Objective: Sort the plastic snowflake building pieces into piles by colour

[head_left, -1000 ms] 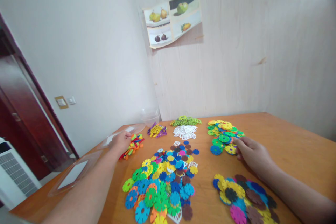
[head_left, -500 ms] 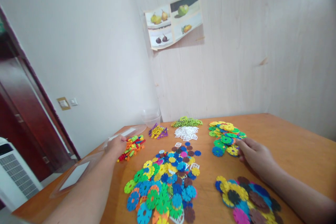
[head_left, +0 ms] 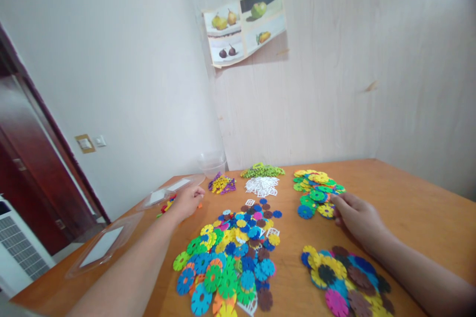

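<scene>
My left hand (head_left: pixel 187 203) is over a small pile of red, orange and yellow plastic pieces (head_left: pixel 170 203), hiding most of it. Its fingers are curled in, and whatever they hold does not show. At the right edge of a pile of green, yellow and blue notched discs (head_left: pixel 317 195), my right hand (head_left: pixel 355 218) has its fingers pressed together against the discs; what is between them is hidden. Between my forearms spreads a large mixed heap of notched discs (head_left: pixel 226 270) in many colours, with a few white lattice pieces among them.
Farther back are a purple and yellow pile (head_left: pixel 222 184), white lattice pieces (head_left: pixel 262 186) and green pieces (head_left: pixel 262 171). Another disc pile (head_left: pixel 345 277) lies near my right forearm. A clear tub (head_left: pixel 211 163) and clear lids (head_left: pixel 104 246) sit along the left of the wooden table (head_left: pixel 416 208).
My left hand has moved right across the red and orange pile, covering most of it. My right hand stays at the disc pile. The view has shifted slightly.
</scene>
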Action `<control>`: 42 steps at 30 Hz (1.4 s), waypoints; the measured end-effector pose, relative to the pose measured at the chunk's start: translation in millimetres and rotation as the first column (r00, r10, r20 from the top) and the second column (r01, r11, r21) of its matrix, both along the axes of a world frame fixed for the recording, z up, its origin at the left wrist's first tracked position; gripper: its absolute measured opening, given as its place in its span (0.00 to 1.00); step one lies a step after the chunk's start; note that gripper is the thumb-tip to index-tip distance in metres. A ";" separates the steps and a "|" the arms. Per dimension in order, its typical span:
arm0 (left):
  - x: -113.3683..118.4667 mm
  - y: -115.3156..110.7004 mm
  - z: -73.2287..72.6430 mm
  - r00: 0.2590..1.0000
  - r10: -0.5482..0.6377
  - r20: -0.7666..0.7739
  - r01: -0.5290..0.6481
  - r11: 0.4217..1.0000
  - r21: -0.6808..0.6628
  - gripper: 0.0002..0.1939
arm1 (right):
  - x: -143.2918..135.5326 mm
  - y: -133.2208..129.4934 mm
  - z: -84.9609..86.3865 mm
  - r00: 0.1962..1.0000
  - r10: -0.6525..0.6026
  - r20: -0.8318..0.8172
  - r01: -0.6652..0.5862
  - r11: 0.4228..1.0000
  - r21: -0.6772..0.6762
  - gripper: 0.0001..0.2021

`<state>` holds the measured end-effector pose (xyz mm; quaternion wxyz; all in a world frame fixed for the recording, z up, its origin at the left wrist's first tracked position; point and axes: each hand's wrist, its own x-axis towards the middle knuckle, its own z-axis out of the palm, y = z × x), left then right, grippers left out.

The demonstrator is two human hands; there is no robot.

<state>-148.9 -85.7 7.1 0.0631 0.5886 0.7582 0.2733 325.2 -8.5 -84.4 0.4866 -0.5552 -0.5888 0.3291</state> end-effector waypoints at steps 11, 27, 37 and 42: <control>56.7 12.4 -20.8 0.910 -0.413 0.040 0.411 0.885 -0.217 0.16 | 2.5 8.8 -8.6 1.000 0.006 -0.006 -0.006 1.000 0.007 0.19; 63.5 28.9 -41.3 0.930 -0.364 -0.047 0.351 0.920 -0.171 0.07 | 2.4 8.4 -8.5 0.999 0.008 0.032 -0.008 1.000 0.027 0.20; -3.0 20.5 -24.7 1.000 0.001 0.007 -0.002 0.995 0.095 0.07 | 1.1 -1.1 0.7 0.998 0.013 0.061 -0.014 1.000 0.008 0.22; -44.5 -0.5 -5.5 0.942 0.327 0.083 -0.336 0.928 0.162 0.05 | 2.0 1.6 -1.6 0.997 0.007 0.082 -0.008 1.000 0.013 0.22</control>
